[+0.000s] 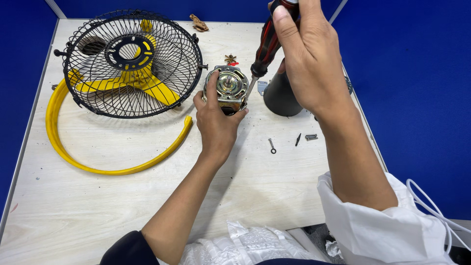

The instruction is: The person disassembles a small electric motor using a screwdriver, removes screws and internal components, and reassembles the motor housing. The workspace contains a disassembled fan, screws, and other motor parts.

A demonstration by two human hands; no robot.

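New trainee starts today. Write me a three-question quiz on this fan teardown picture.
1. True or false: the left hand grips the round metal fan motor on the pale wooden table.
2. What does the right hand hold? A. the red-and-black-handled screwdriver B. a spanner C. the yellow plastic ring
3. Which part lies under the black wire fan guard?

Key
1. True.
2. A; its tip is at the motor's edge.
3. The yellow plastic fan blades.
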